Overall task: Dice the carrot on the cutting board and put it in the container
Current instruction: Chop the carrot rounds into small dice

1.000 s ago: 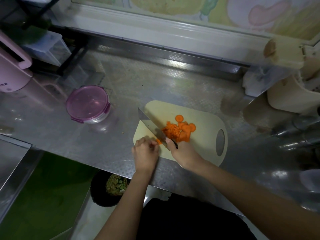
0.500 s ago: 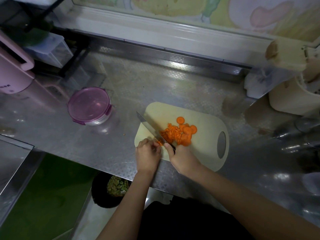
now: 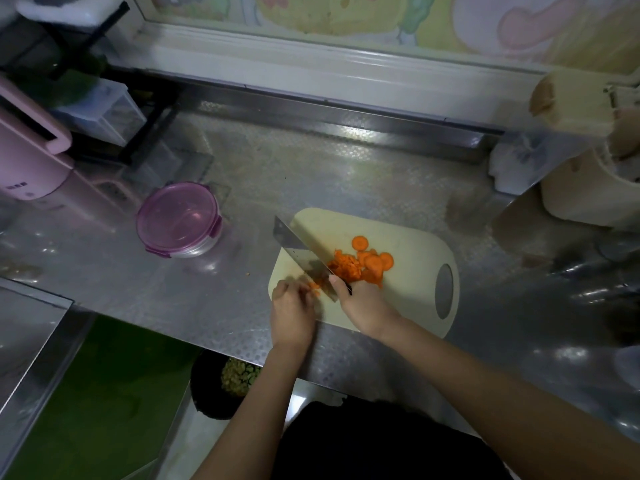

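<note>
Presently the right hand [image 3: 363, 306] is wrapped round the handle of a cleaver [image 3: 301, 254]. The handle is hidden inside the fist, and one finger lies along the blade's heel. From that grip the broad blade runs away and to the left, tilted, with its edge down on the cream cutting board [image 3: 408, 233]. Just left of the grip is the left hand [image 3: 294, 313], knuckles up and fingers curled toward the blade's flat side. A few orange bits sit at its fingertips. Motion blur hides whether the fingers pinch them or only press beside them, so I cannot tell. Immediately beyond the grip, against the right face of the blade, is a heap of diced carrot [image 3: 343, 268]. Touching the heap's far-right side are overlapping carrot rounds [image 3: 377, 263], uncut, with one round apart just beyond. Well left of the grip and off the board, the round container [image 3: 178, 220] stands on the steel counter [image 3: 311, 174] with its purple clip lid on. Farther left is a pink appliance [image 3: 24, 161]. Below the counter edge, near the left forearm, a black bin [image 3: 207, 386] holds pale scraps.
</note>
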